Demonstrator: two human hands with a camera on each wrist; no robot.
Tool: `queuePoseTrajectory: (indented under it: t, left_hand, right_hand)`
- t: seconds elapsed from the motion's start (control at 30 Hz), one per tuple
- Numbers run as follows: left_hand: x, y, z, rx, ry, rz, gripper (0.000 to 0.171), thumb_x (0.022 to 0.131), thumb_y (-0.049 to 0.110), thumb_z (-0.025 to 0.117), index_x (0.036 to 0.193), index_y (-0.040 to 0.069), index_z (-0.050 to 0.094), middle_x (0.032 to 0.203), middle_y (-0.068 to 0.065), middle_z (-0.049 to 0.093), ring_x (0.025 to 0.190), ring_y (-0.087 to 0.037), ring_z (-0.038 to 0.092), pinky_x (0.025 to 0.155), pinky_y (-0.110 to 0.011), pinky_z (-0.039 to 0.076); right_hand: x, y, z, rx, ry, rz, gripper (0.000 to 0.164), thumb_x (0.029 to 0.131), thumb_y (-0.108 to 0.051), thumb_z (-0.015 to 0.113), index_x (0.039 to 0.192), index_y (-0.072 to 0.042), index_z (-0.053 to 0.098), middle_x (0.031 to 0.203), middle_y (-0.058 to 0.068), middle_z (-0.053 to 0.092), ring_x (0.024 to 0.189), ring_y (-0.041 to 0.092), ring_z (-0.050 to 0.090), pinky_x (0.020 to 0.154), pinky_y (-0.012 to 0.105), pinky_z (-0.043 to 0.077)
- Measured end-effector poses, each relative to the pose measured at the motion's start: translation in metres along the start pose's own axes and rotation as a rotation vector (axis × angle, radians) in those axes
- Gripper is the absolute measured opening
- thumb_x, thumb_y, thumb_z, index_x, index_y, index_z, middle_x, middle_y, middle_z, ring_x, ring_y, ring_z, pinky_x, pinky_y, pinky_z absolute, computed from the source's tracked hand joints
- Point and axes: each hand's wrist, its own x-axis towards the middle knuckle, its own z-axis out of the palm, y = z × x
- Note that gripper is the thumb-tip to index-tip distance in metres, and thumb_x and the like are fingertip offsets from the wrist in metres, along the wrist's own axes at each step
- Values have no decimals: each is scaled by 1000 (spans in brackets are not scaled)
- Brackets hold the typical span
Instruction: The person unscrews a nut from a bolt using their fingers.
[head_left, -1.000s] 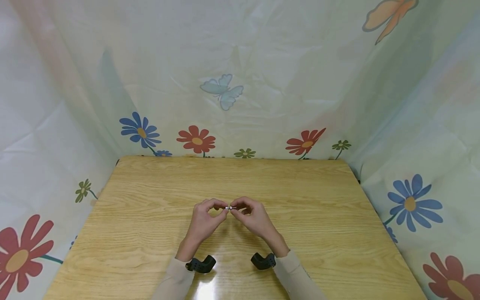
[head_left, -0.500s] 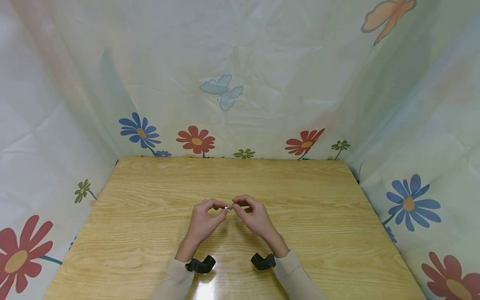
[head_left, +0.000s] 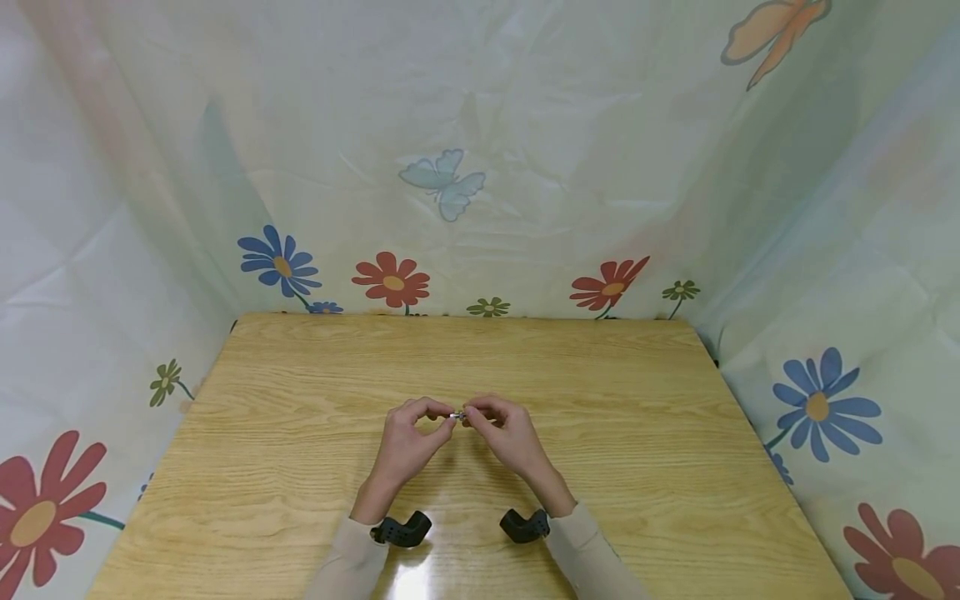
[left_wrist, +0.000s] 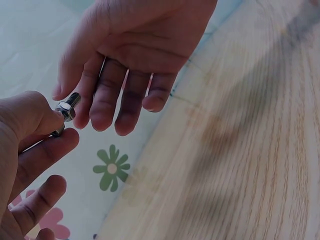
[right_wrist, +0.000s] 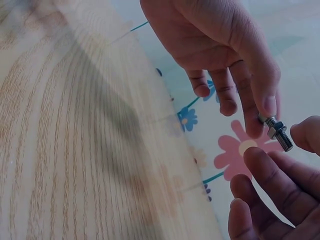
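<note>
A small metal bolt carries a hex nut partway along its thread. My left hand pinches one end of it between thumb and index finger, holding it above the wooden table. The threaded end points toward my right hand. In the right wrist view, the right thumb and index finger stand on either side of that end, with a visible gap between thumb and thread. The other right fingers are loosely bent. The pinched end of the bolt is partly hidden by the left fingertips.
The wooden table spreads beneath both hands. A pale curtain printed with flowers and butterflies stands behind it and along both sides. Black wrist cameras sit on the inner sides of both wrists.
My right fingers have come off the bolt's end, lifted slightly, then lowered beside it again. The left hand has kept its pinch in nearly the same place.
</note>
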Motion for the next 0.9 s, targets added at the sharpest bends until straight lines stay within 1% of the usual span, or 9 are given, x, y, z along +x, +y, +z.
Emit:
queuePoseTrajectory:
  t: [0.1,0.17,0.3,0.4,0.53,0.6,0.7,0.77,0.9]
  left_hand:
    - [0,0,1,2,0,12,12,88,9,81,97,17,79,93,3,78,88,-35,67,81,-50,55]
    - [0,-1,1,3,-1,15,10,89,11,81,97,17,79,93,2,78,88,-34,67,81,-50,55]
    - [-1,0,1,1,-4,12,11,89,11,80,98,18,79,94,2,78,88,-34,67,82,-52,54]
    - [-1,0,0,1,-5,0,12,89,12,81,98,20,80,94,3,78,88,-34,67,85,-53,51]
    - [-2,1,0,6,-6,-24,11,89,14,81,98,22,80,94,3,78,89,-34,66,90,-46,45]
    - [-2,1,-1,11,-6,-33,10,89,15,81,97,22,80,93,3,78,89,-35,66,92,-43,41]
    - [-1,1,-1,12,-4,-39,11,89,14,81,97,22,80,93,5,78,90,-34,66,92,-43,41]
    - [-1,0,-1,13,-2,-38,13,88,12,81,97,21,80,93,6,78,89,-33,67,93,-44,44]
    - [0,0,-1,11,-3,-23,13,88,9,81,97,19,80,93,6,78,89,-30,70,89,-47,55]
  right_hand:
    - [-4,-16,-4,-9,-28,-23,22,104,-13,61,111,2,75,101,19,77,95,38,73,72,23,56]
    - [-7,-25,-6,-9,-32,-45,21,104,-12,61,108,3,76,99,20,76,93,41,72,71,23,56]
    - [-8,-28,-6,-4,-31,-60,20,103,-12,63,107,3,76,100,21,76,93,44,71,73,23,57]
    - [-7,-25,-6,3,-37,-45,18,102,-12,64,109,1,76,101,18,76,95,40,72,76,23,57]
    - [-2,-8,-2,8,-36,-17,15,101,-10,66,110,-1,75,104,15,76,96,32,72,78,25,58]
    - [0,0,0,3,-25,-16,14,100,-9,68,110,-3,75,105,15,75,96,28,71,79,28,58]
    - [1,8,2,-4,-9,-29,13,98,-10,70,110,-6,76,107,12,75,97,24,70,80,34,58]
    - [1,9,3,2,-4,-44,13,98,-12,71,110,-8,76,108,10,75,97,22,70,81,36,58]
    - [0,9,2,13,-5,-70,14,97,-12,73,110,-10,76,108,7,76,97,20,70,82,37,58]
